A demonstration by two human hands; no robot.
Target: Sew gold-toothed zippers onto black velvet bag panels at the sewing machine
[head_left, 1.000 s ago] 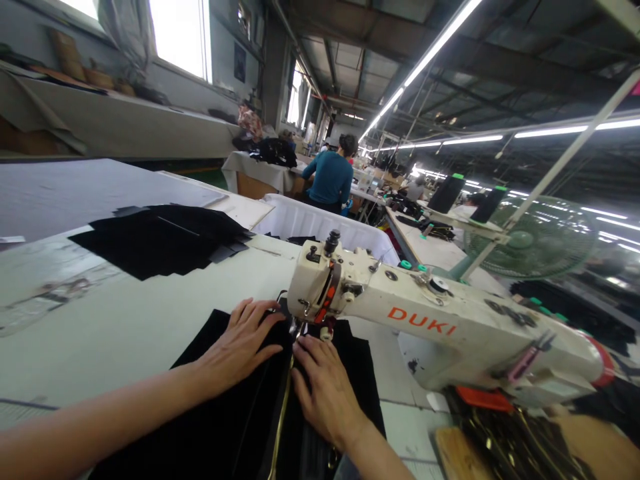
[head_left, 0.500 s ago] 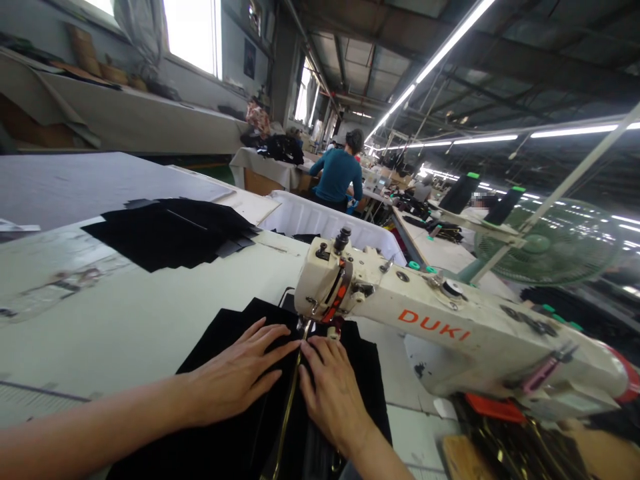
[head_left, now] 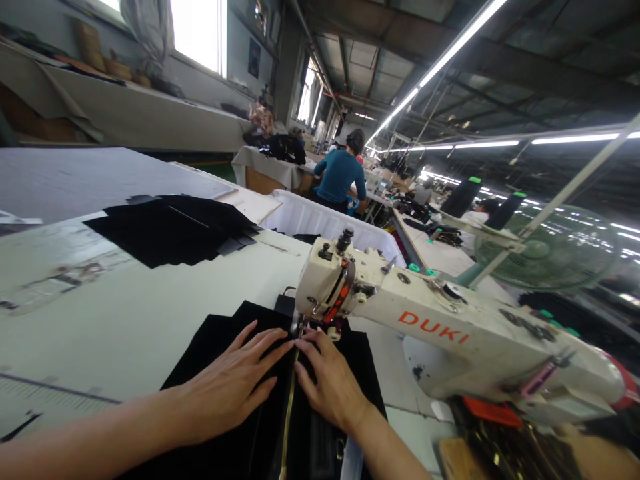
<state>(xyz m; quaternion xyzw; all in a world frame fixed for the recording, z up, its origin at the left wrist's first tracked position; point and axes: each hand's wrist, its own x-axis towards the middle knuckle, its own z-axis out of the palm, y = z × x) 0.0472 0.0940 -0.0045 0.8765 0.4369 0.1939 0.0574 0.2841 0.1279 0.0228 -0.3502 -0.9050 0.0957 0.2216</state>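
My left hand [head_left: 240, 377] lies with spread fingers on a black fabric piece [head_left: 200, 357], its fingertips close to the presser foot. On the other side of a gold zipper [head_left: 289, 413], my right hand [head_left: 330, 377] rests with fingers apart, fingertips beside the zipper's upper end. The zipper runs down the fabric between both hands. At its top stands the presser foot [head_left: 300, 325] of a white sewing machine [head_left: 380, 300]; the needle tip cannot be made out. A dark strip with a pale band lies under my right wrist.
A stack of black fabric pieces [head_left: 170, 230] lies on the table [head_left: 125, 313] at left. Behind the machine stands a white plastic bin [head_left: 340, 223]. Gold zippers [head_left: 530, 447] lie at lower right, near thread cones [head_left: 460, 200] and a fan [head_left: 540, 250]. A person in teal [head_left: 340, 175] sits beyond.
The black fabric and zipper have shifted slightly under the machine. Both hands stay by the presser foot, the left a little lower. More of the pale band shows by my right wrist.
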